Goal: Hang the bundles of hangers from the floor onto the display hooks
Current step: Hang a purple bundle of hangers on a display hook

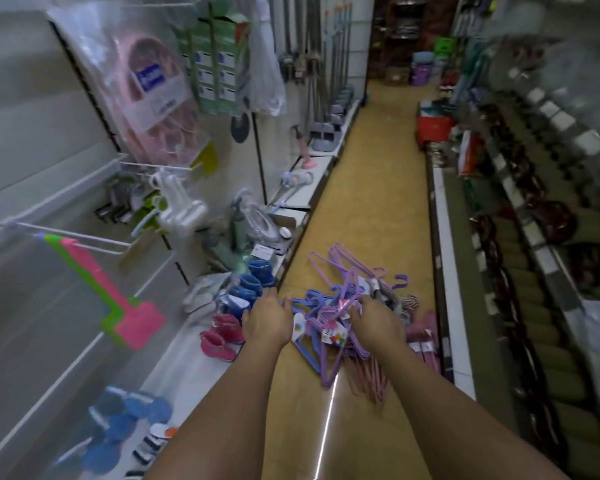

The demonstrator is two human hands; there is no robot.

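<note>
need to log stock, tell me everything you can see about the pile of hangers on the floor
The pile of hangers lies in a loose tangle on the yellow floor of the aisle. It holds thin hangers in purple, blue and pink, which look like plastic or coated wire, bundled, with white card tags on some. Hooks stick up at the far side; pink ones lie nearest the right shelf base. The right hand reaches into the purple ones and the left hand is at the blue edge; whether either grips is unclear.
</note>
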